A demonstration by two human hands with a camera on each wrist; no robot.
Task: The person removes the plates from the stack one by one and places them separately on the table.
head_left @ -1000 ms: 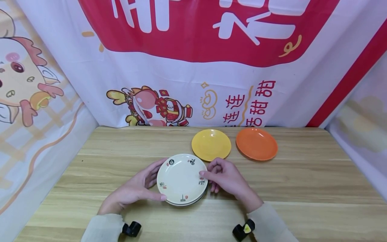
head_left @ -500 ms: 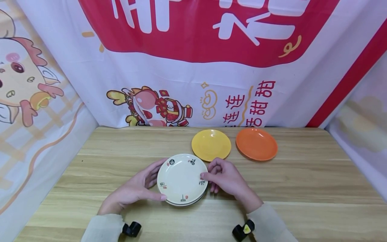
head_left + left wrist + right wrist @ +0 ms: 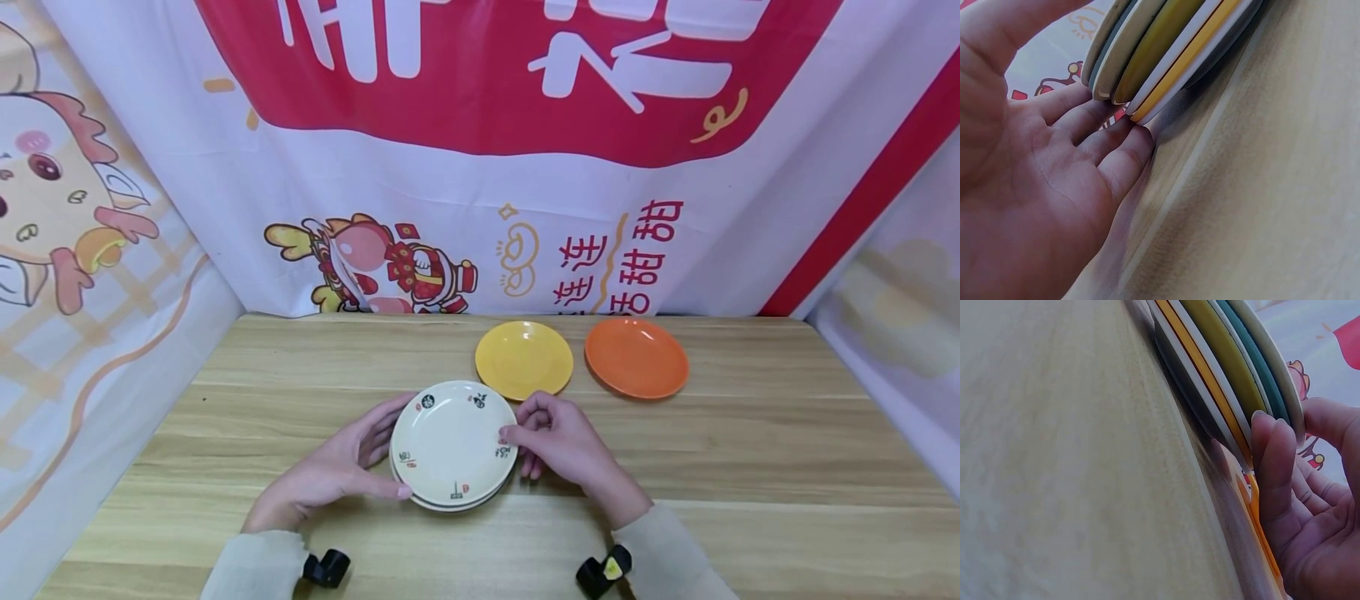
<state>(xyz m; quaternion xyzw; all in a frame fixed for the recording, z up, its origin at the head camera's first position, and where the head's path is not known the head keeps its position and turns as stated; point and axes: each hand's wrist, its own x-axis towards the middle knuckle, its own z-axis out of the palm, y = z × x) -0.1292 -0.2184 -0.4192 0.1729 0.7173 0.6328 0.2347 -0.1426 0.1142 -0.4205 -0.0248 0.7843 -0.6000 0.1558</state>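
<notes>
A cream plate [image 3: 453, 442] with small black and red marks lies on top of a stack in the head view. Below it, the left wrist view shows the rims of several stacked plates [image 3: 1172, 56] in teal, cream, olive, white and orange. My left hand [image 3: 348, 458] rests against the stack's left side, its fingers fairly straight and its thumb at the near rim. On the other side, my right hand [image 3: 558, 437] pinches the top plate's rim. Its thumb lies over the edge, and two fingertips [image 3: 1269, 425] touch the rims below.
Behind the stack are a yellow plate [image 3: 524, 358] and, to its right, an orange plate [image 3: 637, 357]. All stand on a wood-grain table [image 3: 750, 450]. A printed cloth [image 3: 480, 183] hangs along the table's back edge, with more cloth at both sides.
The top cream plate has shifted slightly right over the stack, baring a little more of the rim beneath at its left. Both hands stay almost in place.
</notes>
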